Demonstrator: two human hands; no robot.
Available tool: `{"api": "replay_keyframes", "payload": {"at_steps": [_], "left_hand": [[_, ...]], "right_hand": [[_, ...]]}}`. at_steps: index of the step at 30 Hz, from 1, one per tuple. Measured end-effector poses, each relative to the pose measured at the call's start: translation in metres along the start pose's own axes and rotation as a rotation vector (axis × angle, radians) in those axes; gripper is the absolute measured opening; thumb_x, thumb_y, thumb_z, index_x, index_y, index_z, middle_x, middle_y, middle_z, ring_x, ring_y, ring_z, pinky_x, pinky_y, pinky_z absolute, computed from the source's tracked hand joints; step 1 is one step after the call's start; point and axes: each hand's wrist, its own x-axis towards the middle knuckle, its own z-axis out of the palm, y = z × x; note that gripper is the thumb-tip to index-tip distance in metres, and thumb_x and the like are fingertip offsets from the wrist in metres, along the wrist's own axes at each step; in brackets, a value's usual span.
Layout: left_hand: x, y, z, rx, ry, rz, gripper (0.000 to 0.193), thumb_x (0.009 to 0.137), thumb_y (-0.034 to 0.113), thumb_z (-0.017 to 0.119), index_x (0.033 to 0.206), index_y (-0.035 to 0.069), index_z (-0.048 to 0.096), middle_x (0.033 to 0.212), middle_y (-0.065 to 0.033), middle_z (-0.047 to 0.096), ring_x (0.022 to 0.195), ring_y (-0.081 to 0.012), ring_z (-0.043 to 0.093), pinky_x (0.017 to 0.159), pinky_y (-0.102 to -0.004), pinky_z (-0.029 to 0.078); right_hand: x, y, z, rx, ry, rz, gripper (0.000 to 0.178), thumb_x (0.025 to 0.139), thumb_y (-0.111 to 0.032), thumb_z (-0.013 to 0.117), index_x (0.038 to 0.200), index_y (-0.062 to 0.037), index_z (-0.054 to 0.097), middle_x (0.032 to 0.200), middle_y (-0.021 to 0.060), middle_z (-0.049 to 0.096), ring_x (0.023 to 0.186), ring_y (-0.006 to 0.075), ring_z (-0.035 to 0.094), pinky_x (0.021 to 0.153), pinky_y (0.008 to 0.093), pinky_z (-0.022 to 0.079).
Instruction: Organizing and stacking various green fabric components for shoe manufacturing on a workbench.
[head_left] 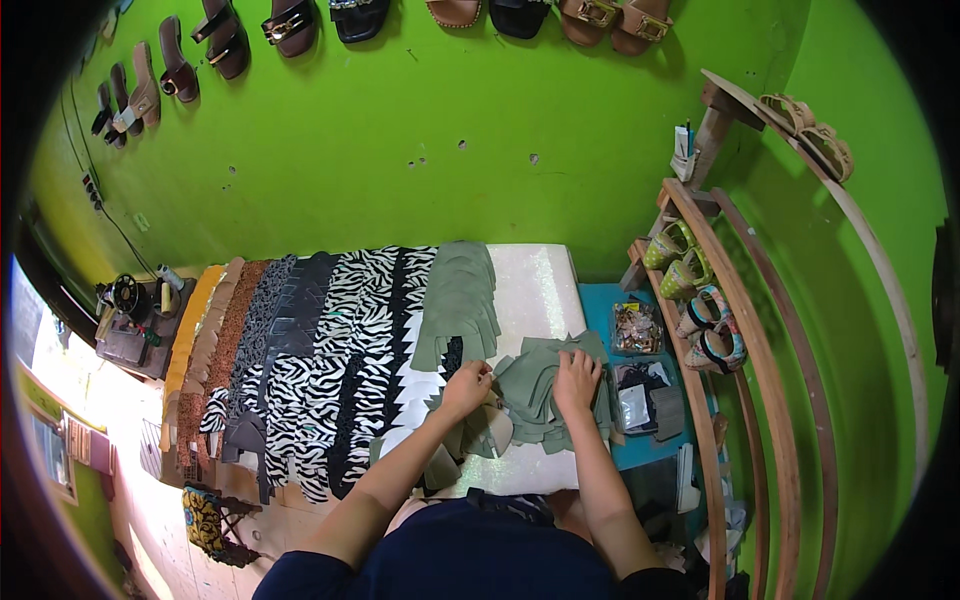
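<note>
A loose pile of grey-green cut material pieces [530,385] lies on the table in front of me. My right hand [577,383] rests on the pile's right side, its fingers apart and pressing lightly on the top pieces. At the left edge of the pile is my left hand [466,389], thumb and fingertips drawn together; whatever is between them is too small to make out. Beyond that hand, overlapping green pieces [457,290] form a neat column. More green pieces, some showing a pale side [497,428], lie beneath my left wrist.
Columns of overlapping zebra-print [325,365], black, brown and yellow [190,340] pieces cover the table's left. A white sparkly sheet [535,290] lies under the pile. On the right are a clear box [636,327] and a wooden rack [745,340] with sandals. More sandals hang on the green wall.
</note>
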Motion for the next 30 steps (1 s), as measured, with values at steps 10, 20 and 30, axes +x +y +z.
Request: {"api": "replay_keyframes", "payload": {"at_steps": [10, 20, 30], "left_hand": [[-0.048, 0.022, 0.005, -0.034, 0.014, -0.048, 0.02, 0.078, 0.018, 0.051, 0.09, 0.003, 0.058, 0.089, -0.0147, 0.058, 0.079, -0.0286, 0.058, 0.071, -0.0356, 0.045], [-0.072, 0.083, 0.02, 0.008, 0.291, 0.363, 0.02, 0.077, 0.017, 0.059, 0.089, 0.002, 0.056, 0.084, -0.0124, 0.055, 0.073, -0.0275, 0.056, 0.067, -0.0353, 0.045], [-0.095, 0.09, 0.031, -0.704, -0.124, -0.196, 0.017, 0.086, 0.022, 0.055, 0.085, 0.005, 0.058, 0.074, 0.0006, 0.053, 0.067, -0.0073, 0.049, 0.064, -0.0254, 0.042]], "right_hand": [[-0.011, 0.018, -0.022, 0.151, 0.163, -0.282, 0.007, 0.073, -0.01, 0.053, 0.074, -0.0078, 0.059, 0.072, 0.0049, 0.054, 0.075, 0.0231, 0.053, 0.081, 0.0389, 0.038], [-0.04, 0.021, -0.079, 0.35, 0.129, -0.418, 0.014, 0.075, -0.01, 0.057, 0.088, -0.0098, 0.063, 0.076, 0.0044, 0.056, 0.079, 0.0225, 0.054, 0.073, 0.0349, 0.041], [-0.055, 0.029, -0.09, 0.473, 0.064, -0.35, 0.018, 0.076, -0.014, 0.058, 0.092, -0.0086, 0.06, 0.084, 0.0068, 0.057, 0.083, 0.025, 0.054, 0.074, 0.0358, 0.041]]}}
